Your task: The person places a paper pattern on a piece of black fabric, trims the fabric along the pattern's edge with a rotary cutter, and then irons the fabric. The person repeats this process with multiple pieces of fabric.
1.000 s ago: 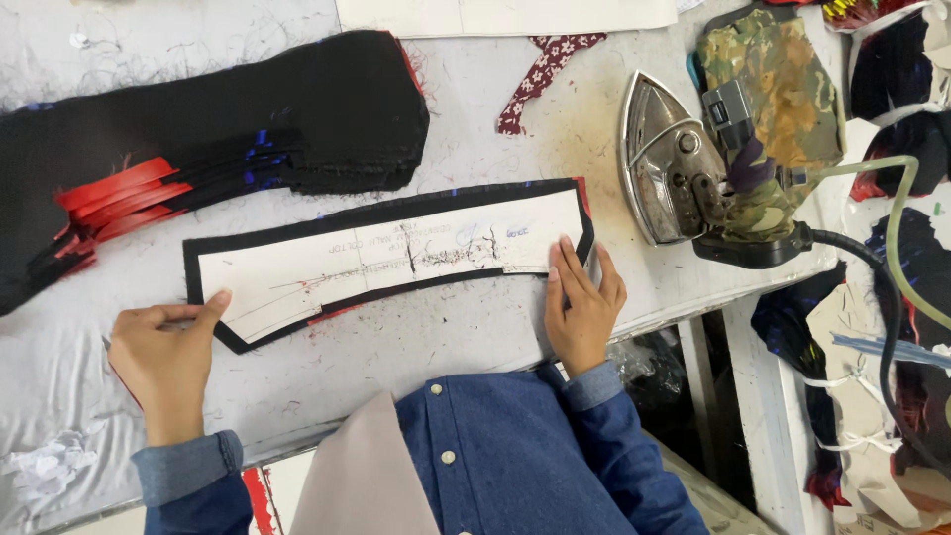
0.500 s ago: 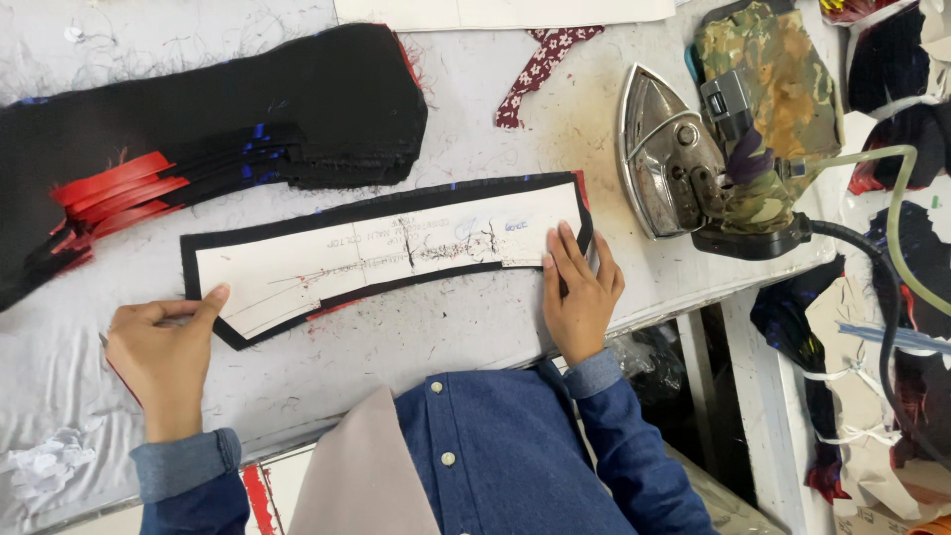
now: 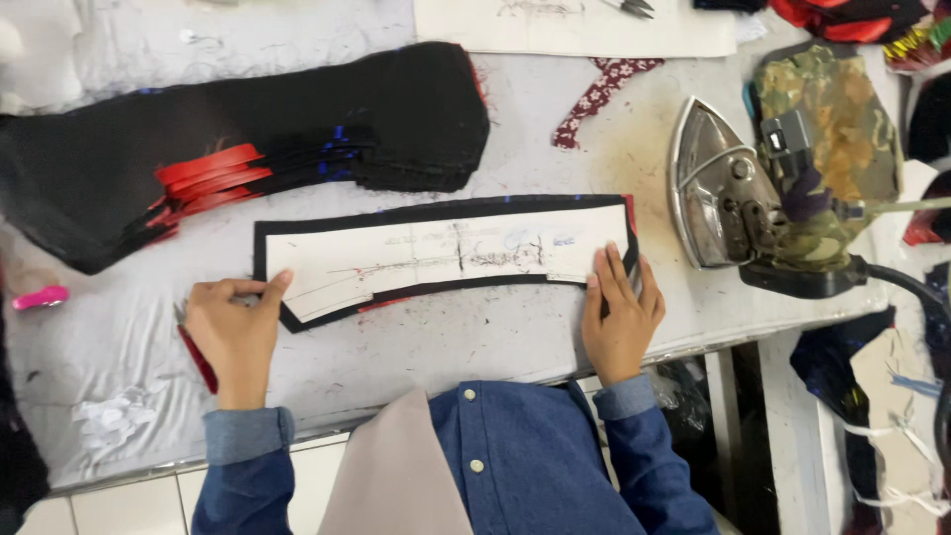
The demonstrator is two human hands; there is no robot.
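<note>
Two hands at work on one long piece, near edge of a worn grey padded table (image 3: pixel 495 342):

- Curved black fabric strip (image 3: pixel 436 210) with a white paper pattern (image 3: pixel 436 260) laid on top: lies flat just beyond both hands, long axis running left to right along the table's near edge, black margin showing around the paper, faint pencil marks on the white, a sliver of red at the lower edge.
- Left hand (image 3: pixel 233 337): at the strip's left end, thumb and forefinger pinching the lower left corner.
- Right hand (image 3: pixel 619 317): at the strip's right end, fingers spread flat and pressing down on paper and fabric. Each hand is equally close to its own end.
- Stack of black fabric pieces with red edges (image 3: pixel 248 168): toward the far left edge, apart from the strip.
- Metal flat iron with a camouflage-cloth cover (image 3: pixel 783 188): right edge, near the right hand, not touching.
- Pink clip (image 3: pixel 42 297): left edge.
</note>
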